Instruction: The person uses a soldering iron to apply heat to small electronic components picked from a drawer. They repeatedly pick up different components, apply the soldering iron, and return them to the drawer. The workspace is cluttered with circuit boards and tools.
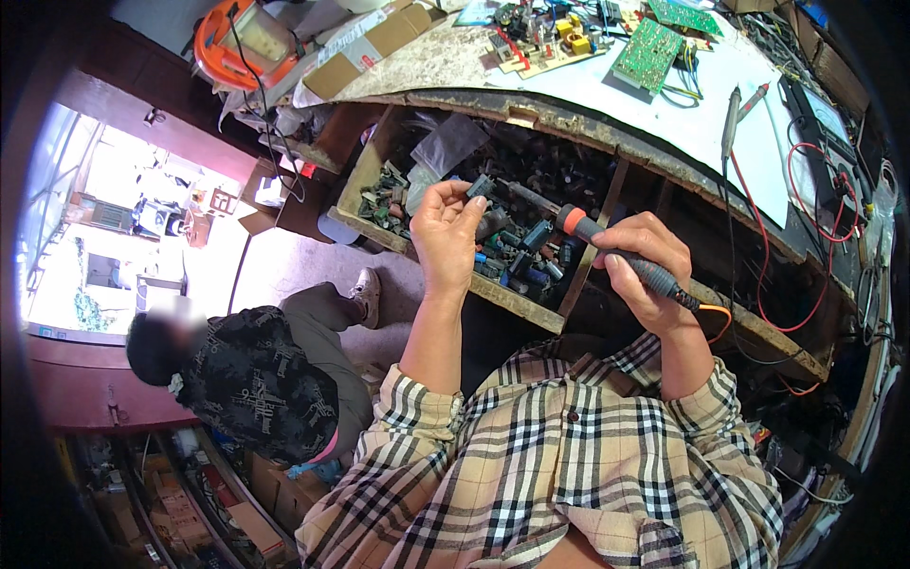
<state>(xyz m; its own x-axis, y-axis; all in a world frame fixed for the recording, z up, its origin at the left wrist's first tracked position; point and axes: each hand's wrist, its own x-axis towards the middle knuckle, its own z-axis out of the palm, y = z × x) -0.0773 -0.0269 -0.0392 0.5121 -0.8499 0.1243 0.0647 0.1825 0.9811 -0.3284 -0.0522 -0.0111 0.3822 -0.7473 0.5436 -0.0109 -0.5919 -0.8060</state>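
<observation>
Pinching between left hand [445, 228] fingertips, a small dark part [481, 186] is held above the drawer [517, 296], while a soldering iron [621, 256] is gripped by the right hand's [645, 270] curled fingers.

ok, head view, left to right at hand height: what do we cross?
Bright doorway → seated person in a dark patterned top → left hand pinching a small dark component → open drawer of loose parts → right hand gripping a soldering iron → red wire.
</observation>
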